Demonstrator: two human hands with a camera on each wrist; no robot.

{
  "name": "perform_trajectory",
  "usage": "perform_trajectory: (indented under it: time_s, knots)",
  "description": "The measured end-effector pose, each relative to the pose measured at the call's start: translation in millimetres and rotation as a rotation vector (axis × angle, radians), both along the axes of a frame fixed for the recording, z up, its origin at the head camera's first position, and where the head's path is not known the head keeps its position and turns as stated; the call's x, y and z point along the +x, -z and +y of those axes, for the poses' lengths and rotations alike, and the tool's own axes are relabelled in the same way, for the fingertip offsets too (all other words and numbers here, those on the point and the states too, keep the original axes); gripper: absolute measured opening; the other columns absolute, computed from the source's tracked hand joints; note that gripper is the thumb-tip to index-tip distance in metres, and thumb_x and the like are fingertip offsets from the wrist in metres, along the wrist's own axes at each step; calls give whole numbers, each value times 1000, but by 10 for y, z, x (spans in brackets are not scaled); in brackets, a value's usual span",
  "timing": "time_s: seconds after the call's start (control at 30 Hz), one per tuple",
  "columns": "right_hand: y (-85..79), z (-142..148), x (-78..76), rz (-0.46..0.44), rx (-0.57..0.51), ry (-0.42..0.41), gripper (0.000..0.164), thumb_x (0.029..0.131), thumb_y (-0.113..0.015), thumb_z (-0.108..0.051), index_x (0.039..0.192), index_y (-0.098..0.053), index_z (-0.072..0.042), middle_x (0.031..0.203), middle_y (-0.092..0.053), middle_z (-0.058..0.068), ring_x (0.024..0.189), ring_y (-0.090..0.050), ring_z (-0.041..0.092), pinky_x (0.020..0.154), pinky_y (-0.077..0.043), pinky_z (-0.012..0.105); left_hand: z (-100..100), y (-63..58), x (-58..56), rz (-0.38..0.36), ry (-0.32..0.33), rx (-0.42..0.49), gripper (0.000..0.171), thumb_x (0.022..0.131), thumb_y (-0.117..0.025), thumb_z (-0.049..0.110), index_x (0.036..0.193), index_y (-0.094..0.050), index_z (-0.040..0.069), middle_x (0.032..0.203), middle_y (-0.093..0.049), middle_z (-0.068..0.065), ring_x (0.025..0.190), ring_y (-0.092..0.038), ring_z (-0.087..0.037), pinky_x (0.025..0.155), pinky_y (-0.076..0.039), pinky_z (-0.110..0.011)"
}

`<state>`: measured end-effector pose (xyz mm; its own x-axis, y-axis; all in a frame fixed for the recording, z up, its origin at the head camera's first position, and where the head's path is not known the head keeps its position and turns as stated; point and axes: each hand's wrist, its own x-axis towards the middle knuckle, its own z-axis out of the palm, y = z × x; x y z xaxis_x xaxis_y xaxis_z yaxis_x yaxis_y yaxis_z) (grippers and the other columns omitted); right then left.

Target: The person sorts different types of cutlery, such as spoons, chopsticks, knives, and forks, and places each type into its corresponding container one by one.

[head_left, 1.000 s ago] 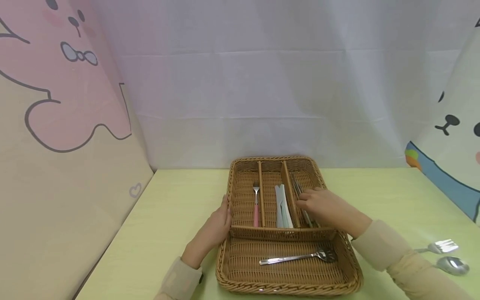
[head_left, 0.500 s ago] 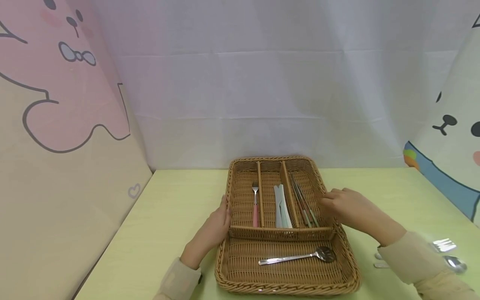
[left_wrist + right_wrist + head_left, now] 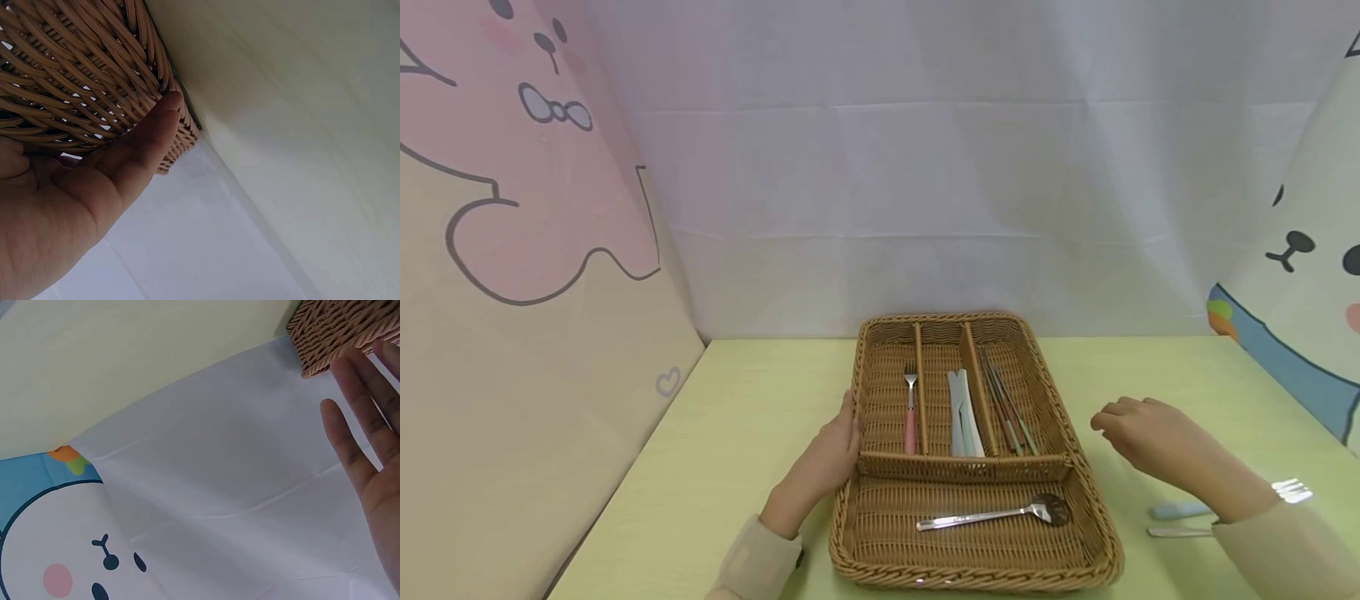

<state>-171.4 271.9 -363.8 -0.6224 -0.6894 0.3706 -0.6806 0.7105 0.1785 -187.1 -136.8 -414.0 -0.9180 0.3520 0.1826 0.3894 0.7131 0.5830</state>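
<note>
A brown wicker cutlery basket (image 3: 977, 577) stands on the table. My left hand (image 3: 820, 458) lies along its left outer wall, and the left wrist view shows straight fingers (image 3: 147, 134) against the weave. To the right of the basket, my right hand (image 3: 1157, 437) is above the table with relaxed fingers, holding nothing. In the back compartments lie a pink-handled fork (image 3: 912, 425) on the left, pale flat utensils resembling table knives (image 3: 964, 417) in the middle, and chopsticks (image 3: 1009, 408) on the right. A slotted metal spoon (image 3: 1048, 509) lies in the front compartment.
Right of the basket, a pale blue handle (image 3: 1178, 510) and a metal handle (image 3: 1178, 532) lie on the yellow table (image 3: 760, 375). Fork tines (image 3: 1292, 490) show beyond my right forearm, which hides the rest. A white cloth (image 3: 880, 183) hangs behind.
My right hand has left the right compartment, crossing the basket's right rim and moving right over the table. The chopsticks have come into full view. My left hand has stayed at the wall.
</note>
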Motion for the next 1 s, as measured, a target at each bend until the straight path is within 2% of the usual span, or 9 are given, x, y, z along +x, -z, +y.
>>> perform_trajectory:
  time_s: [0.03,0.17,0.3,0.53,0.67,0.77,1.0]
  knots:
    - [16,32,11,2,0,4,19,63,-74,-1,76,-64,-11,71,-64,-1,63,-58,17,50,-52,32,0,1,-1,1,1,-3,51,101,-21,13,140,-2,-13,136,-33,-37,118,-43,-40,96,-42,-53]
    - [75,153,69,-41,11,50,22,61,-76,-1,76,-64,-12,71,-64,-1,62,-58,17,50,-52,31,3,6,0,-2,2,-7,51,100,-22,12,140,-2,-13,135,-34,-38,117,-44,-40,96,-42,-53]
    - [138,260,141,-159,42,127,25,61,-76,-2,79,-64,-13,73,-63,-1,60,-56,16,49,-52,29,6,3,4,-4,1,-4,51,100,-22,11,140,-2,-13,131,-39,-38,107,-52,-35,94,-44,-52]
    - [258,444,250,-328,72,232,30,60,-76,1,83,-62,-13,78,-61,0,57,-53,14,44,-49,27,7,-1,5,-11,-14,-7,51,100,-22,13,140,-2,-12,133,-37,-37,114,-48,-37,94,-44,-52]
    - [310,525,295,-430,77,286,30,62,-74,2,83,-61,-14,80,-60,0,61,-55,16,44,-49,29,8,-5,6,-7,-10,-7,51,100,-23,12,139,-2,-14,114,-53,-36,100,-55,-32,90,-47,-51]
    - [352,583,316,-447,77,292,30,61,-74,3,80,-59,-15,78,-58,-2,60,-53,15,44,-48,30,7,-3,0,-9,-9,-13,51,100,-23,11,140,-2,-13,91,-57,-24,87,-56,-26,85,-50,-48]
    - [428,694,365,-406,99,270,34,57,-76,2,73,-53,-17,71,-47,-8,57,-46,10,43,-45,28,6,2,-18,-21,0,-23,51,100,-22,10,140,0,-12,78,-53,-14,60,-50,-19,76,-50,-44]
